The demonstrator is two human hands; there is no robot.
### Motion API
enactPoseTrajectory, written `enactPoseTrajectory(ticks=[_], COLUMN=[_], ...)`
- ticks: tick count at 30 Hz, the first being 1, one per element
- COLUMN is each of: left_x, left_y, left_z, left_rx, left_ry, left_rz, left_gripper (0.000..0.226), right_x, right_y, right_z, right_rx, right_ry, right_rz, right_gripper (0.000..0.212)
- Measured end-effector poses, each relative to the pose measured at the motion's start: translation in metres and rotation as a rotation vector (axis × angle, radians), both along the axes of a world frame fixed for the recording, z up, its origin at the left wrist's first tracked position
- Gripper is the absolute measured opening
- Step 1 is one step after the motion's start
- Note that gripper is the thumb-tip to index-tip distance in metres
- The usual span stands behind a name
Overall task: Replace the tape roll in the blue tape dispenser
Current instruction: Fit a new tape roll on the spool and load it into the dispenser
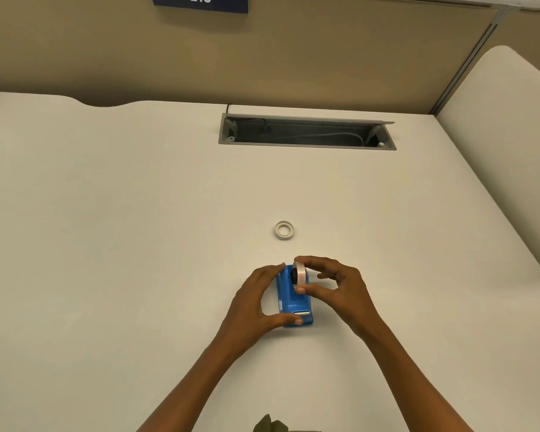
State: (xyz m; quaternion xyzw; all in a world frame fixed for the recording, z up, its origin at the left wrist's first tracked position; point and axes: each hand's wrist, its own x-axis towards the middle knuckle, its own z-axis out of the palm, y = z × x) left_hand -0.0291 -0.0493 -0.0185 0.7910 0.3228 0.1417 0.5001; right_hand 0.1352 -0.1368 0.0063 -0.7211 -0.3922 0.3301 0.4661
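Note:
The blue tape dispenser [295,302] stands on the white desk [138,229], its cutter end toward me. My left hand [256,299] grips it, thumb at the near end and fingers at the far end. My right hand [337,283] pinches a white tape roll [300,273] upright between thumb and forefinger, at the dispenser's far end, on a black hub. Whether the roll is seated in the slot is unclear. A second, thinner white tape ring [284,230] lies flat on the desk beyond the dispenser.
An open grey cable trough [306,132] with cables inside is sunk into the desk at the back. A beige partition wall [262,57] carries a dark number sign [200,1]. A white divider panel [512,135] rises on the right.

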Motion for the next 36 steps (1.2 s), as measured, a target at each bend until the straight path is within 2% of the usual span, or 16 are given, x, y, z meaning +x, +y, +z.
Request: enactPoseTrajectory(ticks=[12, 24, 29, 36], left_x=[-0.001, -0.001, -0.002, 0.008], left_y=[0.0, 0.0, 0.001, 0.01], left_z=[-0.007, -0.003, 0.0, 0.003], left_rx=[0.01, 0.01, 0.021, 0.01], left_ry=[0.008, 0.021, -0.024, -0.13], left_rz=[0.012, -0.002, -0.028, 0.042], left_gripper=[0.079, 0.074, 0.08, 0.062], right_x=[0.001, 0.0, -0.003, -0.002], right_y=[0.007, 0.005, 0.004, 0.004], right_z=[-0.012, -0.016, -0.017, -0.018], right_rx=[-0.024, 0.018, 0.027, 0.031], right_ry=[-0.008, 0.054, 0.066, 0.075], right_rz=[0.036, 0.039, 0.02, 0.037], right_gripper=[0.042, 0.047, 0.039, 0.044])
